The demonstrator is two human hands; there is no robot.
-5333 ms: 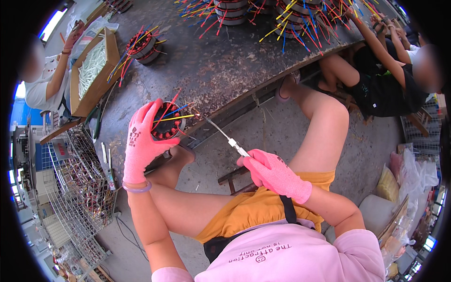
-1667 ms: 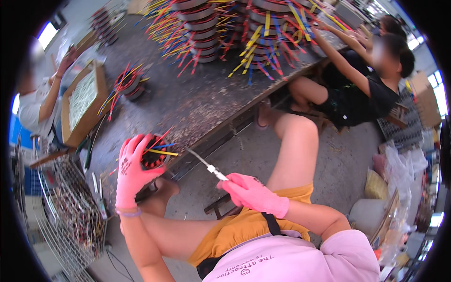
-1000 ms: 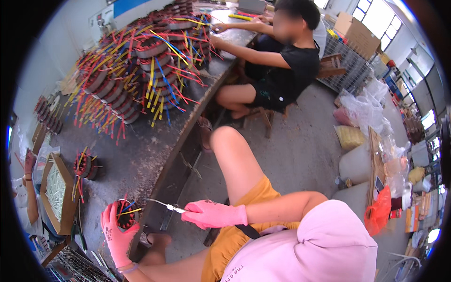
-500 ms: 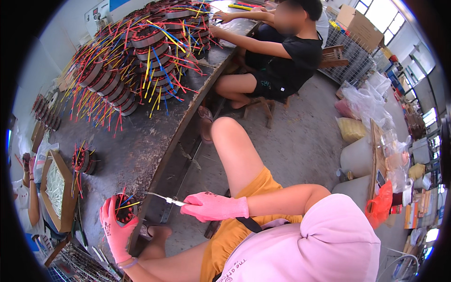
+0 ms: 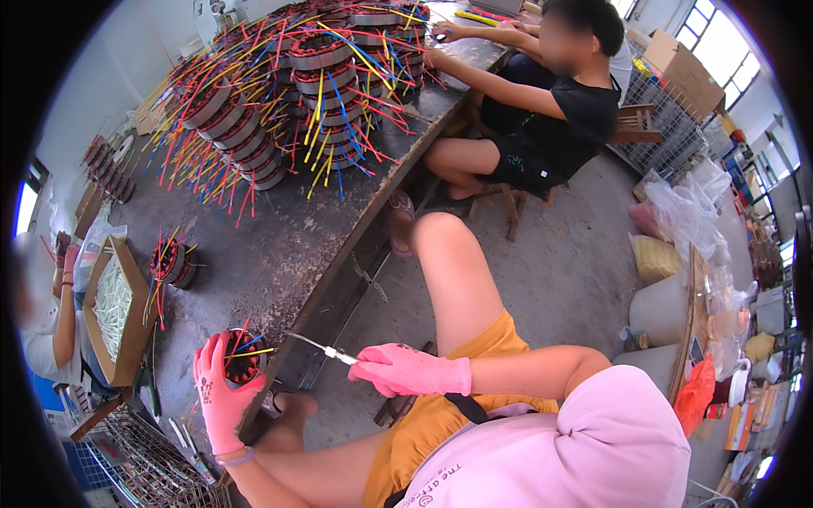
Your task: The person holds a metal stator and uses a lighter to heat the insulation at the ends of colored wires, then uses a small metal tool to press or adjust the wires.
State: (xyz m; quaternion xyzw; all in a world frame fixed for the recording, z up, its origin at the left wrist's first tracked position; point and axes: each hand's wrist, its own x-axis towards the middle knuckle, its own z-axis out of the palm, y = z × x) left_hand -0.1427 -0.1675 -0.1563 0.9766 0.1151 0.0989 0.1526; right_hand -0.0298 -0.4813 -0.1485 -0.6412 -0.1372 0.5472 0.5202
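Note:
At the table's near edge stands a motor stator (image 5: 243,357), a dark ring with red inside and blue, yellow and red leads sticking up. My left hand (image 5: 222,394), in a pink glove, grips its near left side. In a matching glove, my right hand (image 5: 406,370) is closed round a slim hand tool (image 5: 332,352) with a white collar and a thin metal rod. The rod points left, its tip just right of the stator; I cannot tell whether they touch. Its handle is mostly hidden in my fist.
Tall stacks of wired stators (image 5: 330,102) cover the far table (image 5: 254,271). One small stator stack (image 5: 174,262) stands nearer, beside a cardboard box (image 5: 127,339) of white tubes. Pliers (image 5: 146,385) lie by the box. Co-workers sit at the far right and left.
The whole view has shifted, so the scene sits further right. Both hands keep nearly the same places around the stator, with the tool's rod still beside it.

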